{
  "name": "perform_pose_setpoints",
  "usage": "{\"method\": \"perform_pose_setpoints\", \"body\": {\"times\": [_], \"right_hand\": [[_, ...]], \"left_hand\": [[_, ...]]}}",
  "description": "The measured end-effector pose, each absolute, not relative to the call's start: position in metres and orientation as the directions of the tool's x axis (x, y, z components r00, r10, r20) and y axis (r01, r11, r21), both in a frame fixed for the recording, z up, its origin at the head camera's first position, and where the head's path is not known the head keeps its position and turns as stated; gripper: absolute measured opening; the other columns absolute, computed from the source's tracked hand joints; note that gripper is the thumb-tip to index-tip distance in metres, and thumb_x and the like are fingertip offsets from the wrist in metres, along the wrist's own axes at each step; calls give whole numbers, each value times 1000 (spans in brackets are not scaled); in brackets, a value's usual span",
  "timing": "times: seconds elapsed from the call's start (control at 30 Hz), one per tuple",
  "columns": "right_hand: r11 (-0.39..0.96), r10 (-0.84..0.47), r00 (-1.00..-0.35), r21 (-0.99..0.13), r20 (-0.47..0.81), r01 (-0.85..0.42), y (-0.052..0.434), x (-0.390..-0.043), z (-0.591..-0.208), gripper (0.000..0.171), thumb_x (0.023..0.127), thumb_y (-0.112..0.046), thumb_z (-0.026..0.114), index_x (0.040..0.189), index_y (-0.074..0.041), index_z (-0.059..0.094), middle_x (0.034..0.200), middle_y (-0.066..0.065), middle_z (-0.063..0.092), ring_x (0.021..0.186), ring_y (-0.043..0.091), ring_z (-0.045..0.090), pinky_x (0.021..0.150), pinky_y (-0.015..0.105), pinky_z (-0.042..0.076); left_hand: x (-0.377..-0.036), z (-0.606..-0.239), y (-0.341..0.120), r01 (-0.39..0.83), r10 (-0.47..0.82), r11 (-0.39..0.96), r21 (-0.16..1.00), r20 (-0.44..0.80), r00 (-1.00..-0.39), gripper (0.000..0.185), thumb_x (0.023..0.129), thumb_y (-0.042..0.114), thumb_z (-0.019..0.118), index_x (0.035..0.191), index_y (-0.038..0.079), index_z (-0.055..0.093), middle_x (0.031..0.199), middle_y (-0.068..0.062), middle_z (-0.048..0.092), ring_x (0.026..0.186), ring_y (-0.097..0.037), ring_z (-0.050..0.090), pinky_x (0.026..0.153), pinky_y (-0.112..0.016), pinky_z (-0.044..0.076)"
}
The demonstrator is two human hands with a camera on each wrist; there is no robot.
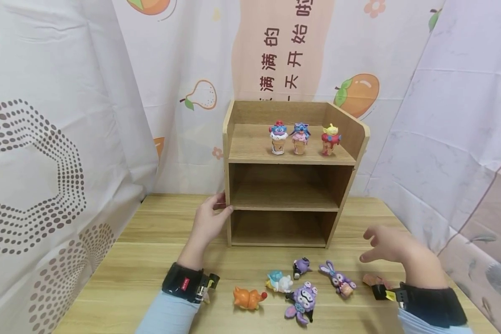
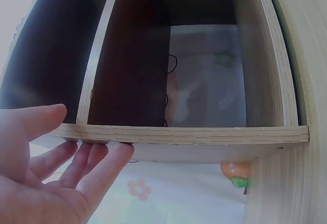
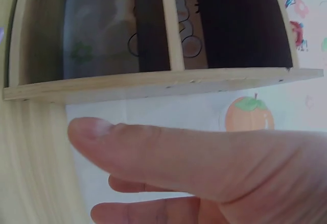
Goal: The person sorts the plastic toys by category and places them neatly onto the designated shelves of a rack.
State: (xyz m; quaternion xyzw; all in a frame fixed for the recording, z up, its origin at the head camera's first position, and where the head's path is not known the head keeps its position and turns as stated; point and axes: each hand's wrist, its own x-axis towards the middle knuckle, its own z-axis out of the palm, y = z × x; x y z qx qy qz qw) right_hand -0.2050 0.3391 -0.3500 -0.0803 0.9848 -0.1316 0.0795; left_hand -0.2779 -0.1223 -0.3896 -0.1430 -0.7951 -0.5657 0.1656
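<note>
At twelve o'clock stands the shelf (image 1: pixel 284 209), seemingly being steadied: the left hand (image 1: pixel 208 220) pinches its eight-o'clock edge; the right hand (image 1: pixel 394 243), fingers parted, holds nothing. Next likely needs a gentle release.

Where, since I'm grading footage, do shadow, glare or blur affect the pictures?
Head: bright, mostly clear, shade inside the light-brown wooden shelf unit; left wrist: its compartments deeply shadowed, frame's upper left corner washed out; right wrist: similar shadow, soft haze.

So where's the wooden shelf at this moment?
In the head view, the wooden shelf stands on the table slightly right of centre, beyond the scattered toys, with the left hand touching its left side.
</note>
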Motion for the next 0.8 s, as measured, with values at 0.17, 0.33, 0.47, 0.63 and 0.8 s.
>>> {"method": "perform_pose_setpoints", "body": {"times": [0.17,0.33,0.47,0.63,0.8], "right_hand": [[957,-175,-974,-259,-144,-134,346,-205,-361,62,75,-40,87,111,7,66,100,19,71,93,40,67,77,56,55],[948,-188,-970,-287,-151,-139,352,-205,-374,56,75,-33,88,105,9,67,96,17,71,88,36,67,76,52,56],[947,-187,-966,-293,-181,-128,356,-206,-385,50,75,-29,86,100,10,68,94,16,71,85,32,66,75,50,57],[944,-130,-951,-330,-279,-33,358,-206,-395,49,77,-29,86,100,10,68,91,12,69,77,28,66,69,47,58],[937,-112,-943,-350,-314,5,359,-206,-401,42,77,-27,87,96,5,68,89,8,68,75,29,67,69,49,58]], "left_hand": [[-278,-390,-122,416,43,319,852,425,-904,45,94,12,72,136,0,61,128,-16,63,115,-33,64,96,-48,55],[-278,-390,-122,414,40,310,856,424,-905,46,94,11,72,137,0,61,128,-16,63,115,-34,63,97,-50,54],[-279,-391,-122,415,39,307,856,424,-905,46,94,11,72,137,-1,61,128,-17,63,115,-34,63,97,-51,54],[-278,-391,-122,417,41,319,851,427,-903,46,94,12,73,136,-1,61,128,-17,63,114,-34,64,96,-48,55],[-279,-391,-122,414,39,323,851,425,-904,45,94,12,73,136,0,61,128,-16,63,114,-34,64,96,-46,56]]}}
